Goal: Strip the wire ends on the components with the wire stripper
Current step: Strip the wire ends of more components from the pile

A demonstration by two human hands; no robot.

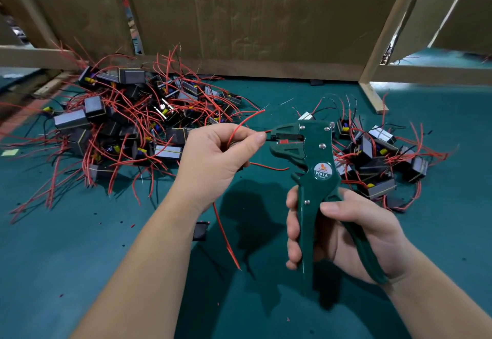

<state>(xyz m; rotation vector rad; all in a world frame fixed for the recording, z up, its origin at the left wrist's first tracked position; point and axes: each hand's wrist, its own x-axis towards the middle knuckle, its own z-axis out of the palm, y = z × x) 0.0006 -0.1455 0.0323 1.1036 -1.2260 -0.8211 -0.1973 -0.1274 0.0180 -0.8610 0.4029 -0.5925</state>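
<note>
Right hand point(346, 235) gripping green wire stripper point(311, 168) labelled "W01A", left hand point(213, 157) pinching red wire point(241, 125) at its jaws

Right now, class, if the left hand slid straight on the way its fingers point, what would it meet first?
The left hand would most likely meet the wire stripper first, since the red wire it pinches runs into its mouth.

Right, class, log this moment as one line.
step: strip wire end | right hand: grips wire stripper | left hand: pinches red wire at its head | components: piled both sides
</note>
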